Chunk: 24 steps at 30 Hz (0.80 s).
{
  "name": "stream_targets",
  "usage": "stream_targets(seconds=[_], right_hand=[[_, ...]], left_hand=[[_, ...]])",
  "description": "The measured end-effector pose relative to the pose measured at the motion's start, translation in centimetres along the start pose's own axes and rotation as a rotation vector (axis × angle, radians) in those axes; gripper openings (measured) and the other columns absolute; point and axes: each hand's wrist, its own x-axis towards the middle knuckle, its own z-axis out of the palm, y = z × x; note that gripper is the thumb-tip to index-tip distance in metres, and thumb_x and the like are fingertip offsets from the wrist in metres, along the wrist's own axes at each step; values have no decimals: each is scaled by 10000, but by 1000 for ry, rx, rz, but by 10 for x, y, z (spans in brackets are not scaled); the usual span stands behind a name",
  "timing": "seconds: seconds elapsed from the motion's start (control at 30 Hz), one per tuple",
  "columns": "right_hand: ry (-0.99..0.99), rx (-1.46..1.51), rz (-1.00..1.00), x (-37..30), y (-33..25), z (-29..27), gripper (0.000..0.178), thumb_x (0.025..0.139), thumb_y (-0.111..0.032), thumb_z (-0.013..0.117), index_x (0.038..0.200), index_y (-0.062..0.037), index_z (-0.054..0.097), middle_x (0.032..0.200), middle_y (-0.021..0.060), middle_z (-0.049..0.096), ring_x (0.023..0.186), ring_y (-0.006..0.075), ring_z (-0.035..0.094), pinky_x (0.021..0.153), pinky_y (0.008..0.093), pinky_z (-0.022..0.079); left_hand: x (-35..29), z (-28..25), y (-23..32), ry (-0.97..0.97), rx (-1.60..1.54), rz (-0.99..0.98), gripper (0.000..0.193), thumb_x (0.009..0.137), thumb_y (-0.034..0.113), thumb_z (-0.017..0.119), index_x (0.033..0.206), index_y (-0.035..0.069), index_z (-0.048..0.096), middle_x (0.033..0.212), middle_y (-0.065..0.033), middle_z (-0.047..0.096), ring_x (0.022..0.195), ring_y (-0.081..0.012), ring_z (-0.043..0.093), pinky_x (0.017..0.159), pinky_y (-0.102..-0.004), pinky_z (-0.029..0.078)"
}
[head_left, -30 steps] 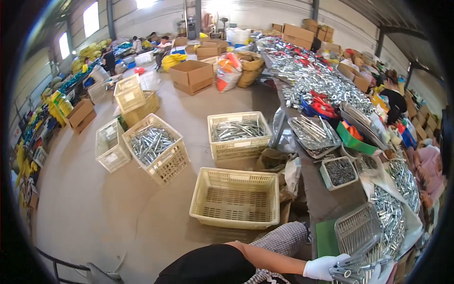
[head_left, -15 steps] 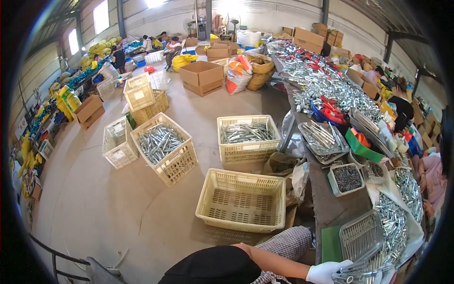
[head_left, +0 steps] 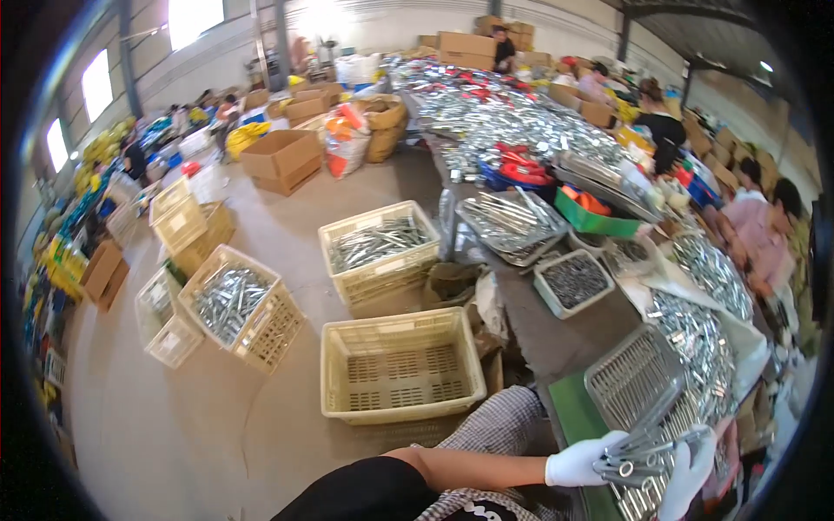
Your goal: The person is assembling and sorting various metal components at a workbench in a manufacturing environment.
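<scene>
White gloves cover both my hands at the near right. My left hand (head_left: 575, 462) is closed round one side of a bundle of silvery metal rods (head_left: 627, 469), some with round, hollow-looking ends. At the bundle's other side, the thumb and fingers of my right hand (head_left: 692, 478) grip rods too. More rods (head_left: 647, 497) lie side by side just under the bundle. Beyond my hands is a shallow tray (head_left: 632, 378) with thin metal rods in rows, resting partly on a green board (head_left: 573, 408). A heap of shiny metal parts (head_left: 699, 347) lies to its right.
A cream plastic crate (head_left: 404, 369) stands on the floor left of the worktable (head_left: 556, 347). Other crates (head_left: 380, 243) hold metal rods. On the table are a tub of small dark parts (head_left: 573, 282) and a green box (head_left: 599, 213). A co-worker in pink (head_left: 760, 230) sits across.
The view has swung right, so table and crates appear further left. My right hand has come into clear sight at the rods; the left still holds the bundle, now lifted higher in view.
</scene>
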Motion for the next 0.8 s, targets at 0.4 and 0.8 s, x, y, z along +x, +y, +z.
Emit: stream_targets(seconds=[0.4,0.8], right_hand=[[-360,562,198,13,-45,5,376,768,-57,563,1135,26,572,1133,113,588,986,184,600,907,312,463],[-238,-510,-170,151,59,90,228,843,-200,517,948,-92,688,972,153,670,916,345,629,844,429,490]], left_hand=[[-4,3,-40,105,41,109,685,757,130,733,1339,21,388,1170,-136,569,1047,-240,600,889,-319,486],[-18,1,-64,123,-28,-146,343,1000,385,379,1169,127,530,1048,-69,567,898,-232,592,785,-423,507]])
